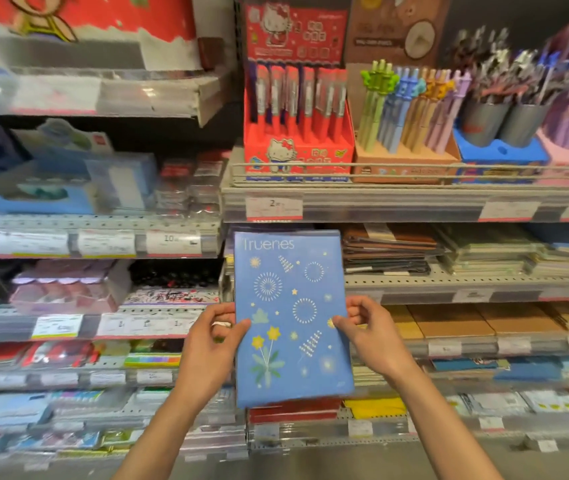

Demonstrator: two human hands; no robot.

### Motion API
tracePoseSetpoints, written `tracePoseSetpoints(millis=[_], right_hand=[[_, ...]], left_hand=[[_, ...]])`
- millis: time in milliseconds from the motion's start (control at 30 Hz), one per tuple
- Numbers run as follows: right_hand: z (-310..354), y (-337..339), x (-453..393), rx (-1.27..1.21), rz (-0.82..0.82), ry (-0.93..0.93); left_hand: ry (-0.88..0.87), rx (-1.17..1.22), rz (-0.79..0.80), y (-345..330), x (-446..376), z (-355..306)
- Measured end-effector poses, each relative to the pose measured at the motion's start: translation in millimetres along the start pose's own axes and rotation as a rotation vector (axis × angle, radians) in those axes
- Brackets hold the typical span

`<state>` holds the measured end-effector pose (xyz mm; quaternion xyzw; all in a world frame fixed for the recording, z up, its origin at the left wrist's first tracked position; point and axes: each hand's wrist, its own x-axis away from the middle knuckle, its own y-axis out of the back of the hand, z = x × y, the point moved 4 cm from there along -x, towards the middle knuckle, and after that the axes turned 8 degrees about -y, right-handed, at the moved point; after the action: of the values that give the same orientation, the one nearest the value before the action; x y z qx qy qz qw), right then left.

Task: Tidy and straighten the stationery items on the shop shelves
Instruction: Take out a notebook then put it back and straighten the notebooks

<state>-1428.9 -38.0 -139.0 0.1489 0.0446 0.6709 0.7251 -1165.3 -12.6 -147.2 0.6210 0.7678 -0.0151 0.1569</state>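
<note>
**Holding the blue notebook up to check it**

We are holding a flat blue notebook with white fireworks and yellow flowers on its cover (291, 317) in the middle of the frame, a little below centre. We are holding it up in front of the shelves, not resting it on any of them. It is standing nearly straight, with the word at its top the right way up, so we think we are looking at the cover to see where it belongs.

Our left hand (215, 344) is gripping the left edge of the notebook. The thumb is lying on the cover and the fingers are curling behind. There is a ring on one finger. Our right hand (368, 332) is pinching the right edge the same way, thumb in front. We are using both hands, one on each side, so the notebook is staying flat and is not bending.

Just under the notebook, in the lower middle, a stack of red books (293, 412) is lying on a grey metal shelf (414, 282). To the right of centre, brown and green notebooks (390, 251) are lying in flat piles. In the upper middle, a red cat-picture pen box (297, 154) is standing behind a wire rail, with pastel pens (411, 109) beside it on the right.

We think the blue notebook needs a pile of its own kind, but we cannot see one for sure.
</note>
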Motion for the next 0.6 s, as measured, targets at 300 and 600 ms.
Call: tracePoseSetpoints(millis=[300, 600], right_hand=[[30.1, -20.0, -29.2, -0.213, -0.075, -0.063], [53.9, -20.4, -48.8, -0.485, -0.13, -0.247]], left_hand=[[0.051, 0.039, -0.115, 9.9, -44.8, -14.1], [0.105, 0.132, 0.159, 21.3, -26.3, -31.0]])
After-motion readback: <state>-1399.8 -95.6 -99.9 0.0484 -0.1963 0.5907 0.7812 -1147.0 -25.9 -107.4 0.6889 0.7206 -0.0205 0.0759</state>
